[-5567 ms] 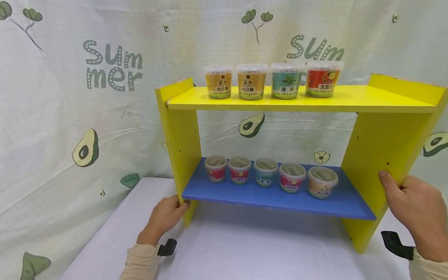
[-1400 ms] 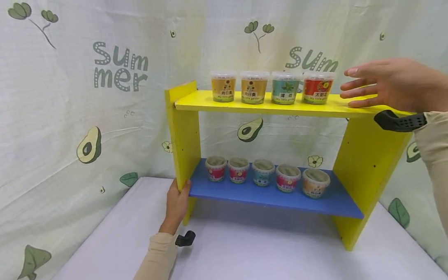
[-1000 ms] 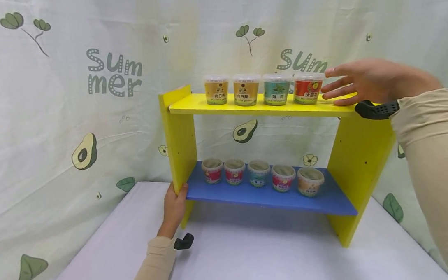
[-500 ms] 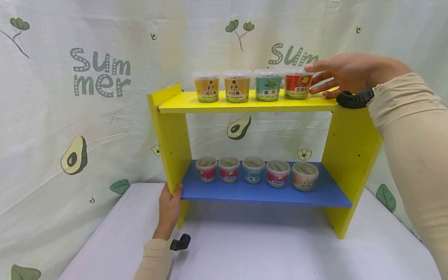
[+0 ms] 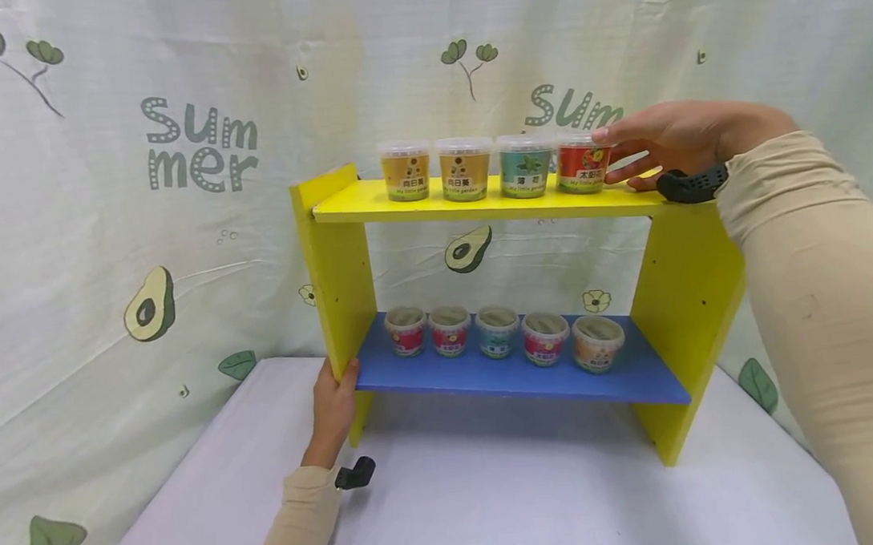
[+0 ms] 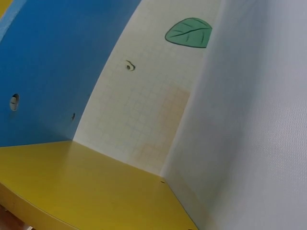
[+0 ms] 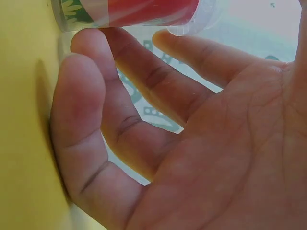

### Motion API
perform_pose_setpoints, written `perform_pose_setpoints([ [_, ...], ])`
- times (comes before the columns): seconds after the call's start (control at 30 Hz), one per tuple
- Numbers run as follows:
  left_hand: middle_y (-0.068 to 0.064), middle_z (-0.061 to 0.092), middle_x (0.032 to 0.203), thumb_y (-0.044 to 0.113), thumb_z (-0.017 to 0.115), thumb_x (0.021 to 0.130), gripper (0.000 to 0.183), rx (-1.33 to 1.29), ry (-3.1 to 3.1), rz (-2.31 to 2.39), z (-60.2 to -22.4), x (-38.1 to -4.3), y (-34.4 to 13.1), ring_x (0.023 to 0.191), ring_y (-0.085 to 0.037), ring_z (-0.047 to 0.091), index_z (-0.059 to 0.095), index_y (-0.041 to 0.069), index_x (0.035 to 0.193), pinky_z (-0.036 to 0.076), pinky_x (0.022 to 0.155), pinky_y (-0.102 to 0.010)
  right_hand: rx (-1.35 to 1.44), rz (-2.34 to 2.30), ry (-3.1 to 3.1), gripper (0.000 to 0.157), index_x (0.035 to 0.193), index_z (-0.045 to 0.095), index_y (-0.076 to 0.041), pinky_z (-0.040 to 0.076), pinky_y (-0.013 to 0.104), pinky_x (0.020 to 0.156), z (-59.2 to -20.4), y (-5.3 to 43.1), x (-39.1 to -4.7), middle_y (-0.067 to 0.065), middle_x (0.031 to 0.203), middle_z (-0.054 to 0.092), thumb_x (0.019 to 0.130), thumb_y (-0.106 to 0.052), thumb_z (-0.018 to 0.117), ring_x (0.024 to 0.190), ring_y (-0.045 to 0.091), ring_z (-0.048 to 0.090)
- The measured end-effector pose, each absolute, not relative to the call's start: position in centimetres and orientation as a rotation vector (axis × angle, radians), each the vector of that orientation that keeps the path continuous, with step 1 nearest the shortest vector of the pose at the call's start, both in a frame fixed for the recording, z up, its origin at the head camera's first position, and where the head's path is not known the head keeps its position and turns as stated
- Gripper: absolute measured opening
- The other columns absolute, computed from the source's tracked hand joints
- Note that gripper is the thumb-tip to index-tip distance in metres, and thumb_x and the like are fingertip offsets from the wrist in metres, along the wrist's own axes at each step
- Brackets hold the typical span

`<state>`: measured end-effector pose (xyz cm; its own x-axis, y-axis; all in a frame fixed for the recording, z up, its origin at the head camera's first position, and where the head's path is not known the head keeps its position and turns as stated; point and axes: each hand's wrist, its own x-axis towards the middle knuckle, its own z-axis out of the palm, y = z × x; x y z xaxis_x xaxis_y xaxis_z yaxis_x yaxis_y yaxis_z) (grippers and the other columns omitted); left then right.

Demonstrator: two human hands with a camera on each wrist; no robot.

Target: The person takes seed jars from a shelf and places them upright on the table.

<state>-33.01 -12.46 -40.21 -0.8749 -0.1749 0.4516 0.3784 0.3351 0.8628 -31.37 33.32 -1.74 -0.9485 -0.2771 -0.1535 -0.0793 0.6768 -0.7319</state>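
Note:
My left hand grips the front edge of the yellow left side panel of a two-tier shelf, near the blue lower board. The left wrist view shows a yellow panel and a blue board, but not clearly the hand. On the yellow top board, my right hand touches the right side of a red-labelled seed pot. The thumb tip overlaps its clear lid. In the right wrist view, loosely bent fingertips meet the pot, while the palm stays away from it.
A teal mint pot and two yellow sunflower pots stand left of the red pot. Several lidded pots line the blue board. The shelf stands on a white table before a printed curtain.
My right hand left the right side panel, rose to the top board and moved left to the red pot. My left hand shifted slightly up the left panel. The pots keep their order.

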Motion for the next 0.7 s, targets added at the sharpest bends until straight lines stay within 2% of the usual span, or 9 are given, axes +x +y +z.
perform_pose_setpoints([
  [0.17,-0.019,0.058,0.117,0.033,0.049,0.105,0.044,-0.156,-2.146,-1.551,-40.1,-32.88,-12.47,0.099,-0.033,0.054,0.047,0.0,0.135,0.043,0.091,-0.047,-0.303,-1.13,2.635,0.054,0.149,0.031,-0.029,0.039,0.047,0.1,-1.92,33.56,-31.25,0.007,0.157,0.025,0.102,-0.053,0.044,0.14,0.037,0.028],
  [0.43,-0.019,0.058,0.118,0.034,0.049,0.105,0.046,-0.226,-2.116,-1.573,-39.35,-33.5,-12.56,0.1,-0.034,0.053,0.047,0.0,0.135,0.043,0.092,-0.048,-0.269,-1.19,2.65,0.048,0.143,0.037,-0.032,0.046,0.035,0.093,-1.59,33.93,-31.06,-0.002,0.146,0.036,0.101,-0.054,0.046,0.135,0.03,0.03],
  [0.57,-0.018,0.057,0.122,0.036,0.049,0.105,0.047,-0.218,-2.121,-1.593,-39.54,-33.56,-12.6,0.102,-0.033,0.053,0.046,0.001,0.137,0.042,0.094,-0.048,-0.241,-1.262,2.639,0.045,0.139,0.042,-0.03,0.048,0.033,0.092,-1.76,33.81,-31.04,-0.006,0.138,0.044,0.101,-0.052,0.049,0.13,0.026,0.036],
  [0.7,-0.019,0.058,0.118,0.034,0.05,0.105,0.046,-0.207,-2.112,-1.596,-39.89,-33.37,-12.52,0.099,-0.034,0.053,0.048,-0.001,0.134,0.042,0.09,-0.046,-0.23,-1.327,2.628,0.046,0.14,0.045,-0.028,0.05,0.034,0.09,-1.94,33.56,-30.93,-0.006,0.137,0.046,0.1,-0.05,0.052,0.13,0.025,0.037],
])
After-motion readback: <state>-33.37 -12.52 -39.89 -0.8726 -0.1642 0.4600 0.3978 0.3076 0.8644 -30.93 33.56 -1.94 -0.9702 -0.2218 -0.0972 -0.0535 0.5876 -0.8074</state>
